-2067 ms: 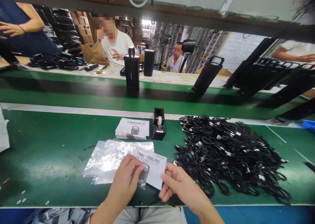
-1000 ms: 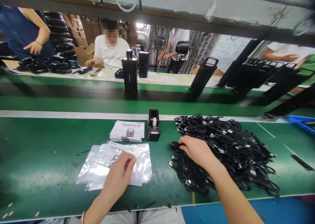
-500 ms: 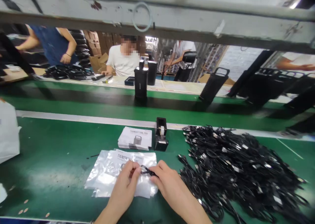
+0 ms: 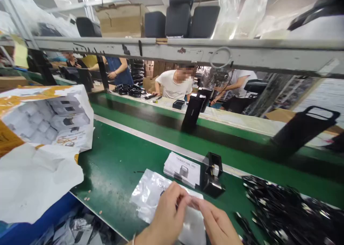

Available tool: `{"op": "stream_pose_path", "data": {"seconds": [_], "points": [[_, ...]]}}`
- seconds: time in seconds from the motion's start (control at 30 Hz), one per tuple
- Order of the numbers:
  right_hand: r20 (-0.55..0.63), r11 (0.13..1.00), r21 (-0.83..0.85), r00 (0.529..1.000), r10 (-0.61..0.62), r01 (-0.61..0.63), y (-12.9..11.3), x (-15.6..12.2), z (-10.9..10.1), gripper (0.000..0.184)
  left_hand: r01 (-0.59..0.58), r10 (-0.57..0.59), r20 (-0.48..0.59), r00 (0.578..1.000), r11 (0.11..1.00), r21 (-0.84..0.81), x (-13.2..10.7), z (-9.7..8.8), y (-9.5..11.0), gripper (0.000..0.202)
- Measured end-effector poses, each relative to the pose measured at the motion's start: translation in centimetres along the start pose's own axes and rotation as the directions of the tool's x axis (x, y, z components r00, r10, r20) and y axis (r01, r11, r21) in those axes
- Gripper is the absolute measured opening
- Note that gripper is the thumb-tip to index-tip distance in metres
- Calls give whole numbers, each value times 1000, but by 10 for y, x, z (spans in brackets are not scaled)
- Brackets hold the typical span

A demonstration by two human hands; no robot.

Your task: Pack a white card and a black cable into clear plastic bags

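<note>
Head view: left hand [image 4: 170,212] and right hand [image 4: 219,223] meet fingertip to fingertip over bags [image 4: 146,191] near the counter's [image 4: 113,180] front edge, any pinched object indiscernible; packets [image 4: 80,234] below look finished, while leaflets [image 4: 182,169] and cables [image 4: 295,211] remain loose, work apparently incomplete

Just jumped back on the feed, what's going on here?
A person's left hand and right hand meet, fingertips close together, over clear plastic bags; what they grip is hidden. Printed sheets and a black tape dispenser sit just beyond, with a heap of black cables to the right.
</note>
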State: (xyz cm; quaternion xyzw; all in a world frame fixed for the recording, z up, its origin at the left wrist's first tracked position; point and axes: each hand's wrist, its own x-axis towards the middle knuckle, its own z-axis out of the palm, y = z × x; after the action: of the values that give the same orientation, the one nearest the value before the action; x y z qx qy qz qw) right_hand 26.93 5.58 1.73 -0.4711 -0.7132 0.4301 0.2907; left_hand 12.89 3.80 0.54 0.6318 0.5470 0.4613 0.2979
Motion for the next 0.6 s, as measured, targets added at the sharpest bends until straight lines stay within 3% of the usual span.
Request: {"op": "stream_pose_path", "data": {"seconds": [0.13,0.23,0.3,0.47,0.6], "points": [[139,939,-333,989,-40,85,-50,19,-21,23,22,-28,-45,999,991,-130,20,-28,11,20],[167,915,-354,975,-144,195,-84,40,-38,20,37,-69,-150,986,978,-206,35,-50,10,18],[173,876,-421,969,-178,236,-102,51,-47,16,72,-118,-151,981,957,-281,41,-62,7,19],[363,826,-421,904,-225,375,-121,55,-61,13,204,-201,59,978,851,-484,46,-66,-3,39],[443,813,-341,843,-304,472,-122,49,-71,16,301,-110,331,937,735,-608,48,-53,-4,70]]}}
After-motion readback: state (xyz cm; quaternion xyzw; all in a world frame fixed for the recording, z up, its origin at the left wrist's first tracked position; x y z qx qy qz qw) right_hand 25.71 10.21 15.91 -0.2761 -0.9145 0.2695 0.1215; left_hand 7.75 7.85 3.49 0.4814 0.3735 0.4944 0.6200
